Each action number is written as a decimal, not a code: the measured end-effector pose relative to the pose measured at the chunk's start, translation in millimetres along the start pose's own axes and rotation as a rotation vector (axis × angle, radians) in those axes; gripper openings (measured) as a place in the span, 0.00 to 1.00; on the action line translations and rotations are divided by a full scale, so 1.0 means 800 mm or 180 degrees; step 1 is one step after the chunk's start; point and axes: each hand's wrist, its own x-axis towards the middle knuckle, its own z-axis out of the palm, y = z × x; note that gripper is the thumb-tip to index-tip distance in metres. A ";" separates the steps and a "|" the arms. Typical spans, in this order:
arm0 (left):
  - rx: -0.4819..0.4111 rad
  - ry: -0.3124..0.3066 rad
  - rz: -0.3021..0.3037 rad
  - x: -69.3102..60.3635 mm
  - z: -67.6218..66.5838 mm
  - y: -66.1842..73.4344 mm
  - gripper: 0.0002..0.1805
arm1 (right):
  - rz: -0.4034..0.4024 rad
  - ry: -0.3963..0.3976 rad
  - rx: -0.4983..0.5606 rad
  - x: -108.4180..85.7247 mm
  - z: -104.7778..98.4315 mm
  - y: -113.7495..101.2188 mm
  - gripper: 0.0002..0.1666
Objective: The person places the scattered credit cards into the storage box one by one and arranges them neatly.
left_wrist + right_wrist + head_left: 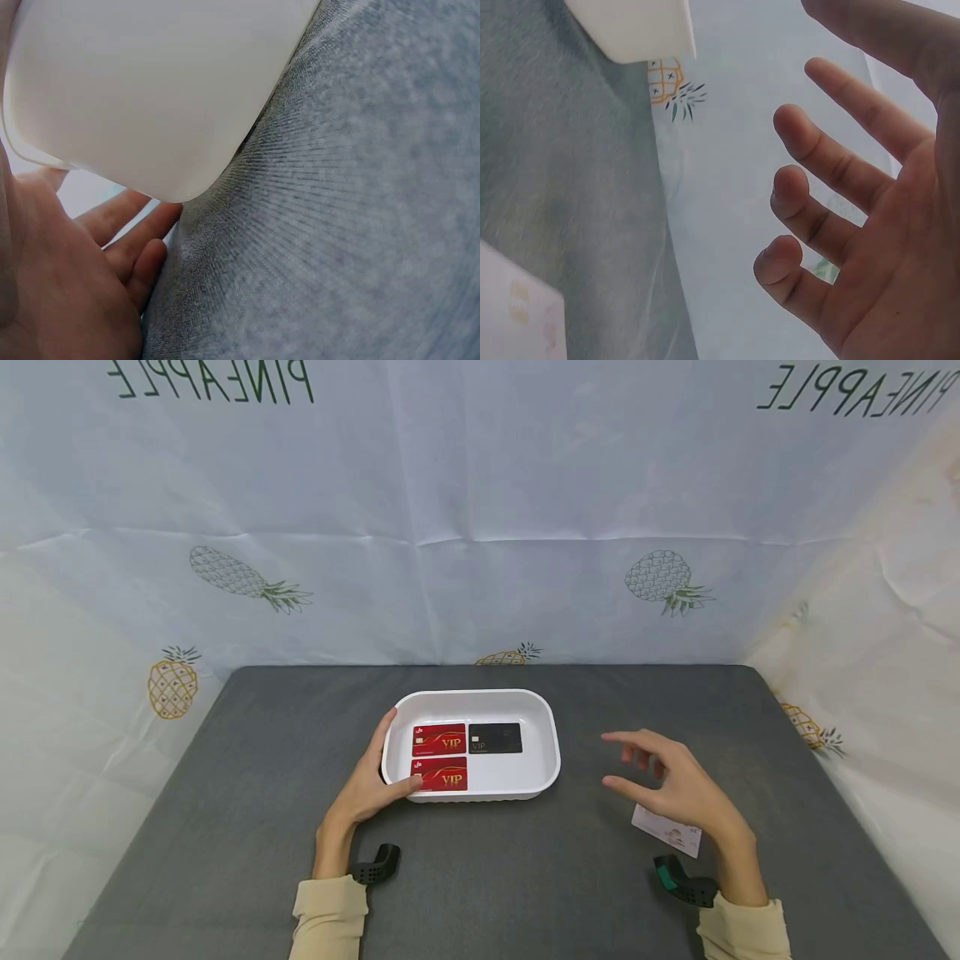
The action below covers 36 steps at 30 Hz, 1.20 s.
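Note:
A white rounded tray [510,777] sits on the dark grey table. Inside it lie a red VIP card [431,739], a black VIP card [495,738] beside it, and a second red VIP card [450,774] in front. My left hand [367,789] grips the tray's left end, thumb over the front rim and fingers along the outer side. To the right of the tray, my right hand [675,781] hovers with fingers spread and nothing between them. A pale card [678,837] lies on the table under that hand, partly hidden by it in the head view.
The grey tabletop [525,885] reaches back to a white cloth [450,602] printed with pineapples, which also hangs along both sides. A black wrist band mount [378,864] sits at the left wrist, and another mount [686,885] at the right.

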 end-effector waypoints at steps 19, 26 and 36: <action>-0.0008 0.0009 -0.0014 0.000 0.001 -0.002 0.61 | 0.0474 -0.0305 0.0364 -0.050 -0.034 0.035 0.32; -0.0018 0.0010 -0.0009 0.000 0.002 -0.001 0.61 | 0.0558 -0.0389 0.0407 -0.071 -0.044 0.047 0.31; -0.0048 0.0012 -0.0027 0.001 0.002 0.000 0.61 | 0.0799 -0.0330 0.0470 -0.105 -0.041 0.052 0.31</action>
